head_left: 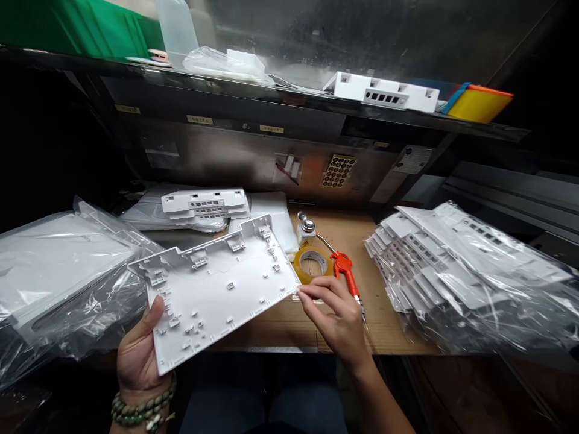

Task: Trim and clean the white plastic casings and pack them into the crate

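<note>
White plastic cover panel (217,289): held tilted above the counter's (353,325) near edge, ribbed side up. Left hand (138,352) closed on its near-left corner; right hand (335,316) pinches the right edge with its fingertips. Best kept supported at both ends, grip light.

Nearby: tape roll (312,263), red air blow gun (344,268), small bottle (306,231) just right. Bagged panel stacks left (58,271) and right (465,271) crowd the counter.
</note>
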`<state>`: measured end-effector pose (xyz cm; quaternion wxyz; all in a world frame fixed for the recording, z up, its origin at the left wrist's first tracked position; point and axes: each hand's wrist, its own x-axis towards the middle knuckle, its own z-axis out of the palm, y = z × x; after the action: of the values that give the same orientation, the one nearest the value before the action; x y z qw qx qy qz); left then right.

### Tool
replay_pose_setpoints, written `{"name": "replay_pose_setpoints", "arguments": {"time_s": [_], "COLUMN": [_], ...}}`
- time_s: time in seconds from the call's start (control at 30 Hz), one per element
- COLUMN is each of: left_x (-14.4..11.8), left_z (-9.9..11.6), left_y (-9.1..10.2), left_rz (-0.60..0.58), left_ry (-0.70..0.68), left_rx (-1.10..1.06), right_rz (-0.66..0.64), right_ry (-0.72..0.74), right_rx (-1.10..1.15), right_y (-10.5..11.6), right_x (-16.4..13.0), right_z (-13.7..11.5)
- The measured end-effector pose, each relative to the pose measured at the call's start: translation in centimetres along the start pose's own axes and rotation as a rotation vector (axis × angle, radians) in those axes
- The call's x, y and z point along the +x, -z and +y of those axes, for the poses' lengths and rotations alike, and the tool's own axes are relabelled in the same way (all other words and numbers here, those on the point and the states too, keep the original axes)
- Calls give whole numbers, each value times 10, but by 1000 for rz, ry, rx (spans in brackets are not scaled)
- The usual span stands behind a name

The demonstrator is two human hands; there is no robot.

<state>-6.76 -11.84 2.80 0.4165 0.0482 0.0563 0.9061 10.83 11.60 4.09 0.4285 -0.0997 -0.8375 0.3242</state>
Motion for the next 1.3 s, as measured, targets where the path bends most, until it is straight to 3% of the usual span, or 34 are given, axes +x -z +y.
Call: {"name": "replay_pose_setpoints", "arguments": {"time_s": [0.1,0.27,0.37,0.53,0.7,0.9,1.1,1.3], "left_x": [-1,-9,-18,-27,-29,-26,-21,-20], "left_z": [3,20,28,23,12,0,-15,-20], "left_y": [5,26,39,51,49,47,49,31], "left_rz": [7,88,147,110,35,-11,-44,66], "left_ry": [-14,21,40,21,41,-31,-14,-24], "left_rx": [8,65,98,150,178,239,248,363], "right_rz": [-7,121,203,210,214,213,195,288], "right_ry": [-9,-104,-122,-51,-23,-26,2,-25], "right_rx": [-25,-69,-24,72,45,18,-54,-99], "right_y": [1,15,19,6,-7,-6,-10,-11], "right_x": [-1,13,31,58,64,56,56,54], "right_z": [7,21,13,-13,-17,-6,-2,15]}}
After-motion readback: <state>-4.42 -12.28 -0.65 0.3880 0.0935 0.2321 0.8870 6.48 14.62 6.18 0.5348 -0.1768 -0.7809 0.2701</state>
